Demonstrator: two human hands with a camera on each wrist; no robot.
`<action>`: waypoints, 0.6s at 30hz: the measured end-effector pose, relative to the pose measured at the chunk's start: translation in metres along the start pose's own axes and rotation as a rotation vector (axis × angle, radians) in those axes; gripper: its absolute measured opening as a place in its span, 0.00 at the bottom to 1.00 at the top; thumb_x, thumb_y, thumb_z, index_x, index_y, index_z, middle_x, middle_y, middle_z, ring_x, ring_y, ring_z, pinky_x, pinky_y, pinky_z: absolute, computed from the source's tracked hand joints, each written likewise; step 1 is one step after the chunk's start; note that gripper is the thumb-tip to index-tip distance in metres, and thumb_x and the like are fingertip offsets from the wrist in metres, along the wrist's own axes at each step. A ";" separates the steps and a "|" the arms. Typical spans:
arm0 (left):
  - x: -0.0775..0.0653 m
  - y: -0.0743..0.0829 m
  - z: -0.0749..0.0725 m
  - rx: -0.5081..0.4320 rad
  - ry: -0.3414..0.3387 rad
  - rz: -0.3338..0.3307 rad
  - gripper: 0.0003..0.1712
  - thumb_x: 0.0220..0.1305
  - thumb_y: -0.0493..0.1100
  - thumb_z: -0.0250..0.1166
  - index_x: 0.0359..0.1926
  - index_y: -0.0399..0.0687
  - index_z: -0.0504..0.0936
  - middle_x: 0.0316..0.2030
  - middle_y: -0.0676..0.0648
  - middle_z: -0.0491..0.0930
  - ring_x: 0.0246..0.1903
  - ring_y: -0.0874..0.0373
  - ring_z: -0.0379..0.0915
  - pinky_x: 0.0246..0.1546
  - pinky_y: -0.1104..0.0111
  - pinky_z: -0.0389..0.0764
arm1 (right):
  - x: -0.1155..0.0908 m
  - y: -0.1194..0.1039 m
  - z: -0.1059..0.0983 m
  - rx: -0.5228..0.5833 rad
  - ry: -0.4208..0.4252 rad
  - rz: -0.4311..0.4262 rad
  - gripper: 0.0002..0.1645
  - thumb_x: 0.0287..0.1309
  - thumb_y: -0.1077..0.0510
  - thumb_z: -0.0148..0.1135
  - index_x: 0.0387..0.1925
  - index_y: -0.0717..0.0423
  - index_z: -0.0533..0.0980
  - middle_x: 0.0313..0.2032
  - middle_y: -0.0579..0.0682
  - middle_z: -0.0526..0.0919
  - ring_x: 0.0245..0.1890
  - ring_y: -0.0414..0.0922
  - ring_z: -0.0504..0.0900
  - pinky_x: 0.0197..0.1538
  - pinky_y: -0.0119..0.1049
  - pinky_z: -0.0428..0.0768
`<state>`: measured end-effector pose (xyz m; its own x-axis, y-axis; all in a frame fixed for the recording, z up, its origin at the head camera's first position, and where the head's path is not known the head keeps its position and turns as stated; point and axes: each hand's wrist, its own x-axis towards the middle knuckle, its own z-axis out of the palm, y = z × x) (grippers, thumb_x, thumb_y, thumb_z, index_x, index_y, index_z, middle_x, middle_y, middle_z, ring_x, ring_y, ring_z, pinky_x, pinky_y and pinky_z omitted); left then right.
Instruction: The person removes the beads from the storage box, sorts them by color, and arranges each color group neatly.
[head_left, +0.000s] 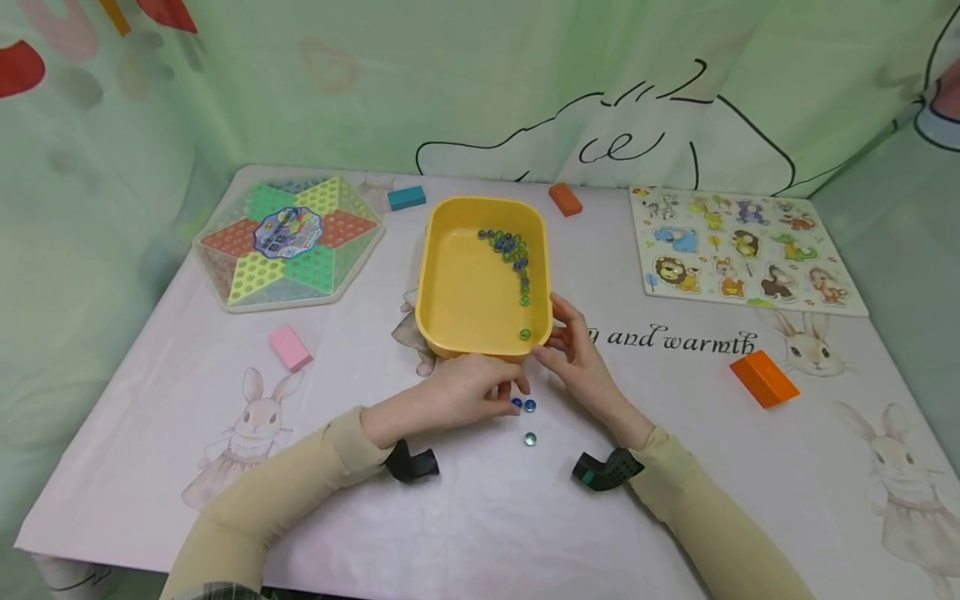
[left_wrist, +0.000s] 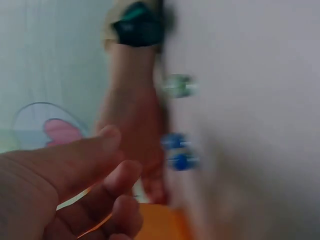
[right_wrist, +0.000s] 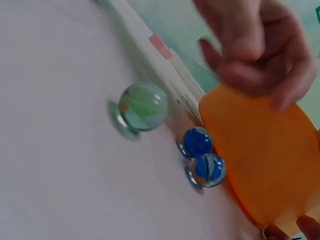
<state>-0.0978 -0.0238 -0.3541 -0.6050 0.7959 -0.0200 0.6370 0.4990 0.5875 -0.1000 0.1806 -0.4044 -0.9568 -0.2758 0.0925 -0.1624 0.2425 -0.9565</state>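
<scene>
A yellow plastic tray (head_left: pixel 468 312) stands on the table, with several blue and green marbles (head_left: pixel 507 243) along its right side. My right hand (head_left: pixel 588 375) holds the tray's near right corner, thumb at the front and fingers along the side. In front of the tray is my left hand (head_left: pixel 476 390), its fingers loosely bent and nothing between thumb and fingertips in the left wrist view. Close by its fingertips, two blue marbles (right_wrist: pixel 202 157) lie side by side on the cloth. A green marble (right_wrist: pixel 143 106) sits nearer the table's front edge.
A hexagonal Chinese checkers board (head_left: pixel 225 271) lies at the left, an animal puzzle board (head_left: pixel 720 287) at the back right. Around the tray are a blue block (head_left: pixel 407 197), a red-orange block (head_left: pixel 566 199), a pink block (head_left: pixel 290 347) and an orange block (head_left: pixel 765 378).
</scene>
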 end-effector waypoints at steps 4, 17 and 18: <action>0.002 0.011 -0.031 -0.055 0.049 0.057 0.09 0.58 0.45 0.65 0.39 0.48 0.80 0.24 0.55 0.75 0.24 0.64 0.67 0.27 0.77 0.68 | 0.000 0.000 -0.001 -0.001 0.002 -0.001 0.44 0.61 0.65 0.54 0.71 0.45 0.43 0.66 0.57 0.53 0.56 0.53 0.67 0.57 0.29 0.66; 0.072 -0.009 -0.086 0.042 -0.011 -0.099 0.05 0.62 0.43 0.61 0.37 0.48 0.81 0.32 0.51 0.78 0.35 0.59 0.68 0.40 0.72 0.69 | -0.001 -0.004 -0.001 0.011 -0.006 0.030 0.44 0.61 0.62 0.55 0.71 0.46 0.43 0.66 0.58 0.53 0.56 0.53 0.67 0.53 0.20 0.66; 0.078 -0.011 -0.086 0.069 -0.037 -0.109 0.05 0.62 0.43 0.61 0.37 0.48 0.81 0.33 0.51 0.78 0.36 0.58 0.67 0.42 0.71 0.68 | -0.001 -0.004 -0.001 0.012 -0.008 0.027 0.44 0.61 0.62 0.55 0.71 0.46 0.43 0.66 0.58 0.53 0.56 0.53 0.67 0.53 0.20 0.66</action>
<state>-0.1934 0.0029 -0.2924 -0.6554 0.7470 -0.1118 0.6003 0.6049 0.5232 -0.0985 0.1807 -0.4009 -0.9587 -0.2768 0.0649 -0.1339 0.2383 -0.9619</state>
